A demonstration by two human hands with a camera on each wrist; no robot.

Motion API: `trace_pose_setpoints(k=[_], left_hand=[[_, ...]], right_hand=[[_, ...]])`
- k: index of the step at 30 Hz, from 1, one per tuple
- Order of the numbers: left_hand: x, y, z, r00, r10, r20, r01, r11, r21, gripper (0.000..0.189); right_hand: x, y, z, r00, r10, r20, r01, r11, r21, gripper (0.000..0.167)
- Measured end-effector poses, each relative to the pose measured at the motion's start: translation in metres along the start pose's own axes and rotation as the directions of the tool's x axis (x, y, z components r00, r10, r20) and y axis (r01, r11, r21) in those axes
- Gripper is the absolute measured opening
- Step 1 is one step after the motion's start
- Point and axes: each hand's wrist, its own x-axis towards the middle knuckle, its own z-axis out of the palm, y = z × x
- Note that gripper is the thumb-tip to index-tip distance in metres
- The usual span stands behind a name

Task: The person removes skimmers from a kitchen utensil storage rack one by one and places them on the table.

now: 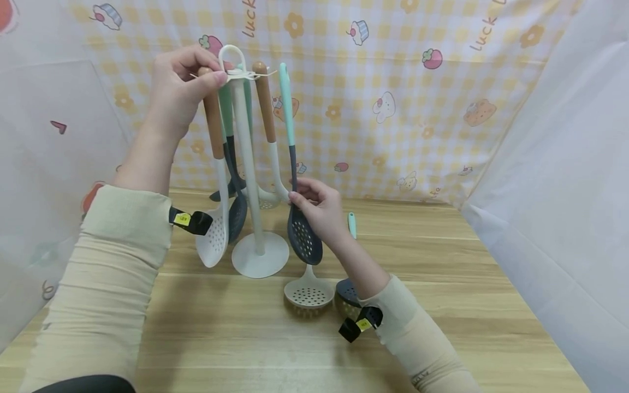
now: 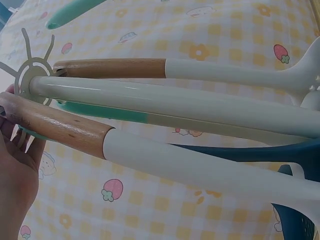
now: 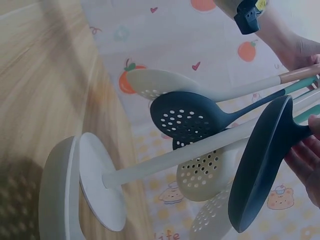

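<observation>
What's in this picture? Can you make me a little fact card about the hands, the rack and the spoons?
Left hand: holds the top of the rack
Right hand: holds the dark spoon with holes by its neck
Spoon's handle: mint green, its tip apart from the hooks
Rack: white, with a round base
Hanging: wooden-handled utensils and mint-handled utensils
On the table: a pale skimmer and a dark skimmer, partly hidden
Behind: a yellow checked cloth
</observation>
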Motion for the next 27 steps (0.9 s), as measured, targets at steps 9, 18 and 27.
trace_pose_setpoints(k=[9, 18, 27], left_hand=[[-0.001, -0.001, -0.001, 1.000, 0.006, 0.003, -0.006, 1.000, 0.005, 0.008], [-0.001, -0.001, 0.000, 1.000, 0.005, -0.006, -0.005, 1.000, 0.020, 0.007], [-0.001, -0.001, -0.001, 1.000, 0.001, -0.008, -0.001, 1.000, 0.005, 0.007]], right_hand=[[-0.006, -0.002, -0.007, 0.999, -0.018, -0.028, 0.017, 0.999, -0.028, 0.020], [-0.010, -0.001, -0.020, 0.999, -0.020, -0.051, 0.016, 0.997, -0.070, 0.019], [-0.014, -0.006, -0.032, 0.995, 0.054, -0.084, -0.066, 0.986, -0.156, 0.020]])
